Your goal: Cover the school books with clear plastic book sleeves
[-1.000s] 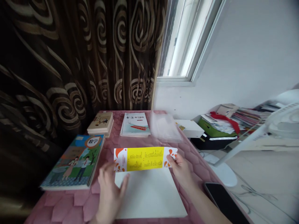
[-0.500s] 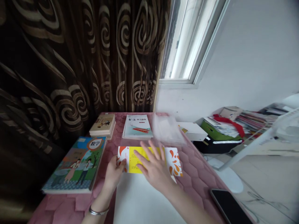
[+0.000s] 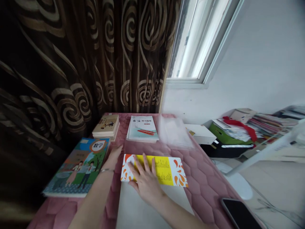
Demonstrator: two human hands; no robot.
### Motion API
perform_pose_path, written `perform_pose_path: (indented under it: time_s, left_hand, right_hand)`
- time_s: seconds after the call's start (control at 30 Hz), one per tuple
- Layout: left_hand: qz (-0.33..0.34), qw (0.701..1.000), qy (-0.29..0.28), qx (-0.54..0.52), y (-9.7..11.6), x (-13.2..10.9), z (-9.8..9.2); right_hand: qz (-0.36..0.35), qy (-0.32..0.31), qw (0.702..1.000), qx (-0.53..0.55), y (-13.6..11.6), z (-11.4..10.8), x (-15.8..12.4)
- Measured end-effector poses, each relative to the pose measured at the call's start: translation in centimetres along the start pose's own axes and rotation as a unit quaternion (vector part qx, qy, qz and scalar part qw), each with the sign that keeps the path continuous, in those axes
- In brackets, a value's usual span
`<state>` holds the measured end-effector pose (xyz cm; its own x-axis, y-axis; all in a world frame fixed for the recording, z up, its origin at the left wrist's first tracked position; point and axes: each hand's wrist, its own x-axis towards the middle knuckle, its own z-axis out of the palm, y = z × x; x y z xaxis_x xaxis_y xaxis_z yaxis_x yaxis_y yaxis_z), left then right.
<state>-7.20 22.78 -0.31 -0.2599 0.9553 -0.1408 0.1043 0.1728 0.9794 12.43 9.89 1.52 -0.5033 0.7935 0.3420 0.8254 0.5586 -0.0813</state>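
Observation:
My right hand [image 3: 146, 183] lies flat with spread fingers on a yellow-and-white printed strip [image 3: 164, 170] that has orange and red drop shapes. Below that strip, a large plain whitish sheet or cover [image 3: 133, 206] reaches toward me; whether the two are one piece, I cannot tell. My left hand [image 3: 115, 156] is off the strip, stretched forward over the pink padded cloth between the books, slightly blurred and with nothing seen in it. Beside the left forearm is a maths textbook [image 3: 78, 168] with a cartoon cover, on top of a stack.
Small brown books [image 3: 106, 125] are stacked at the back left. A calligraphy workbook [image 3: 143, 128] lies back centre, with clear plastic sheets [image 3: 175, 132] and a white box [image 3: 201, 133] to its right. A phone [image 3: 240, 213] lies near the right edge. A white stand fan [image 3: 243, 187] stands beyond.
My left hand has let go of the strip's left end and moved forward. My right hand has shifted left and now presses the strip, which lies flatter and nearer me.

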Motion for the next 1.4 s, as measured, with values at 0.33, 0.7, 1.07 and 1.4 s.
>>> perform_pose_path:
  time_s: [0.33,0.7,1.07,1.4]
  left_hand:
    - [-0.026,0.967,-0.152,-0.203,1.0,-2.0,1.5]
    - [0.020,0.920,-0.218,-0.325,0.3,-6.3,0.5]
    - [0.031,0.929,-0.245,-0.275,0.7,-7.0,0.3]
    - [0.093,0.951,-0.216,-0.200,1.3,-7.6,0.9]
  right_hand:
    - [0.035,0.017,0.999,-0.027,-0.2,1.5,0.9]
    - [0.026,0.022,0.998,-0.045,-0.9,2.6,0.3]
    - [0.014,0.012,0.999,-0.034,-0.8,2.8,0.6]
    - [-0.004,0.007,1.000,-0.022,-1.0,2.0,1.1]
